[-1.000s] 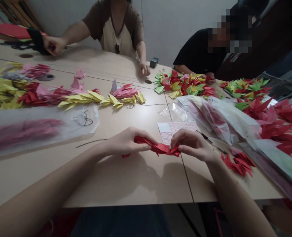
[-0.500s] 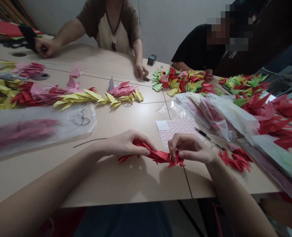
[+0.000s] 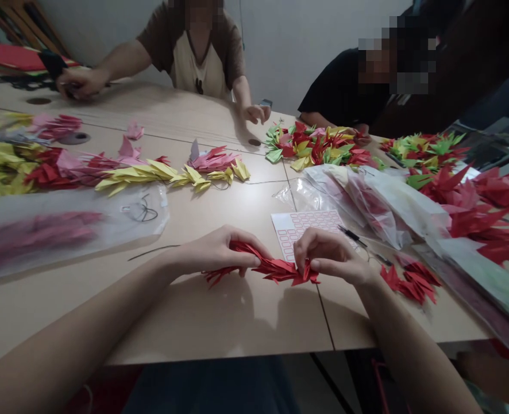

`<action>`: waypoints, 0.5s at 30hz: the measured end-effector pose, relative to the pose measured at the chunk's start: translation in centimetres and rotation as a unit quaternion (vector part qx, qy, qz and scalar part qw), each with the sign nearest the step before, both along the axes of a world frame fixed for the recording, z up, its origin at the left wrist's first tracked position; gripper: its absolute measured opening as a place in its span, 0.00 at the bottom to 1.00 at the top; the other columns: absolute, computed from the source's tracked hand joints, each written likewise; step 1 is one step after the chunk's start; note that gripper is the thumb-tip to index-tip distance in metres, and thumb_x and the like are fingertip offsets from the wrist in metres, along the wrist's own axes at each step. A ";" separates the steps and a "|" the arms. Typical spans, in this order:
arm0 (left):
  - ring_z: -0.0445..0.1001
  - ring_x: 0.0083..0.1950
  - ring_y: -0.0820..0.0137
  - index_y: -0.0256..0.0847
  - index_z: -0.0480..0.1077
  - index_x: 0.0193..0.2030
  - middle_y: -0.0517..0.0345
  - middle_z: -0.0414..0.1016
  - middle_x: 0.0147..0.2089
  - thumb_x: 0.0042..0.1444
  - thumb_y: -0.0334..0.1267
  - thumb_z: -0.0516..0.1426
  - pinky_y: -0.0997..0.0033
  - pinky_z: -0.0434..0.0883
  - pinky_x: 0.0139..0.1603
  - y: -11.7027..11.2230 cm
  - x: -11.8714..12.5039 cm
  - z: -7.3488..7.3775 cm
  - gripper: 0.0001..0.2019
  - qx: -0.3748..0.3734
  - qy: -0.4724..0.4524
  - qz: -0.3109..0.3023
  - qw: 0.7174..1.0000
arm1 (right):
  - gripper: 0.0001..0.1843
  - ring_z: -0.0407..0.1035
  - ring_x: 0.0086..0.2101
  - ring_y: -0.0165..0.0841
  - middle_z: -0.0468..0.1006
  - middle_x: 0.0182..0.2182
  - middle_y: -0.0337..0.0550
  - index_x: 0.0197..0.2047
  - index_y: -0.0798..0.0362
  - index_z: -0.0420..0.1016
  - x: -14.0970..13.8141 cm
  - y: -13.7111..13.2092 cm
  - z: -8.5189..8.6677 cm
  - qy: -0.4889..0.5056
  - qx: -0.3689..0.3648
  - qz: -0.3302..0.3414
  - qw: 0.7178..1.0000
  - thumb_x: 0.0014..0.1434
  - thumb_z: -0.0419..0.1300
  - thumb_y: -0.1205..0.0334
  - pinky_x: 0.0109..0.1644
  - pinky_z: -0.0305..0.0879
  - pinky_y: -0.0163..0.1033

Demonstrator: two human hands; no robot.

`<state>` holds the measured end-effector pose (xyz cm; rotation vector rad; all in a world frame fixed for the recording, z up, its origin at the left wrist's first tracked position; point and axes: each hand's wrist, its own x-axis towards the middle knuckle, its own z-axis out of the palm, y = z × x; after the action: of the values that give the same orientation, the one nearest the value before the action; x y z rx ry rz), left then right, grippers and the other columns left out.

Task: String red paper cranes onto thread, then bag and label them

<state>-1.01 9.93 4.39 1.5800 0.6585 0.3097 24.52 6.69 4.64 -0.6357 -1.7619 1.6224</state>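
A strand of red folded-paper cranes [image 3: 277, 269] stretches between my hands, just above the table's front part. My left hand [image 3: 224, 250] is wrapped over the strand's middle, with pointed red tips sticking out to its left. At the strand's right end my right hand [image 3: 330, 256] pinches the last red piece between thumb and fingers. Behind the right hand lies a white label sheet with red-outlined boxes [image 3: 286, 230]. To the right of that hand rests a small cluster of red folded pieces [image 3: 412, 284]. A thin black cord [image 3: 153, 251] runs out beside my left wrist.
A clear bag with pink strands [image 3: 65, 230] lies at left, yellow and pink strands [image 3: 151, 172] behind it. Mixed-colour strands [image 3: 319, 144] and plastic bags [image 3: 392, 201] fill the right. Two people sit across; one reaches over the table [image 3: 181, 118] with a black object in hand.
The red strand sits slightly higher and straighter between my hands, both still holding it. Across the table, the person's free hand has lifted and moved a little to the right.
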 end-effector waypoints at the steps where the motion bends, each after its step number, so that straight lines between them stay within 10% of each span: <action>1: 0.70 0.28 0.77 0.40 0.76 0.40 0.61 0.73 0.27 0.53 0.36 0.58 0.79 0.66 0.29 0.0 0.0 0.0 0.09 -0.008 0.001 -0.004 1.000 | 0.07 0.70 0.30 0.28 0.75 0.30 0.42 0.40 0.55 0.70 0.0 0.0 0.0 0.002 -0.007 0.010 1.000 0.59 0.61 0.62 0.31 0.66 0.33; 15: 0.67 0.27 0.79 0.43 0.77 0.38 0.63 0.73 0.28 0.53 0.35 0.59 0.81 0.64 0.28 -0.2 0.4 -0.6 0.07 -0.115 -0.032 -0.058 0.991 | 0.09 0.67 0.27 0.25 0.74 0.29 0.40 0.43 0.54 0.70 -0.7 -0.5 -0.4 0.047 -0.101 0.104 0.988 0.58 0.60 0.61 0.28 0.62 0.31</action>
<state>-0.62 9.75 3.75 1.3757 0.5307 0.1906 23.79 6.22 4.24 -0.4703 -1.6531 1.9586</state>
